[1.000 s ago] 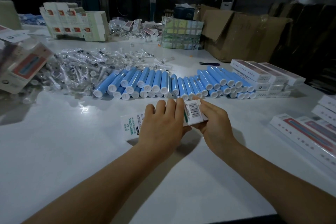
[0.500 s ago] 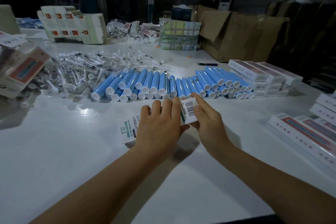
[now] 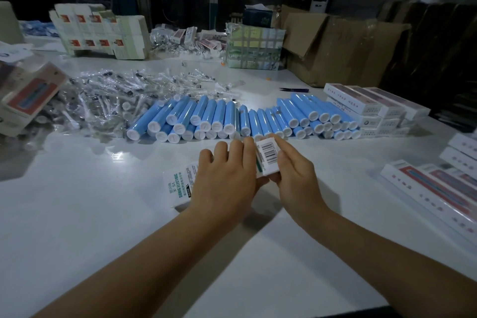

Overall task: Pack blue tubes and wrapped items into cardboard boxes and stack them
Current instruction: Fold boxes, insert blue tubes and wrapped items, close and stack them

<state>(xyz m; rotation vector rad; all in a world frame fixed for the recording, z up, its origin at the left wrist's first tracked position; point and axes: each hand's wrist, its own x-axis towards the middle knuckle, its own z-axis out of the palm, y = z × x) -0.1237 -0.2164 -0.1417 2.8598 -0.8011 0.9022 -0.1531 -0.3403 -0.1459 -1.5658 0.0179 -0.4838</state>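
Observation:
A white product box (image 3: 180, 186) with green lettering lies lengthwise on the white table (image 3: 90, 214) in front of me. My left hand (image 3: 227, 178) grips its middle from above. My right hand (image 3: 294, 173) pinches the barcoded end flap (image 3: 268, 155) at the box's right end. Beyond the hands lies a long row of blue tubes (image 3: 232, 119) with white caps, stacked two deep. A heap of clear-wrapped items (image 3: 103, 100) spreads behind them on the left.
Filled white-and-red boxes are stacked at right (image 3: 371, 108) and near right (image 3: 438, 188). Flat unfolded cartons (image 3: 100, 31) stand at the back left. A large brown cardboard box (image 3: 343, 46) and a taped bundle (image 3: 255, 49) sit at the back. A blue pen (image 3: 294, 90) lies beyond the tubes.
The right hand has turned the barcoded end flap up and inward against the box's end. The left hand has stayed on the box's middle.

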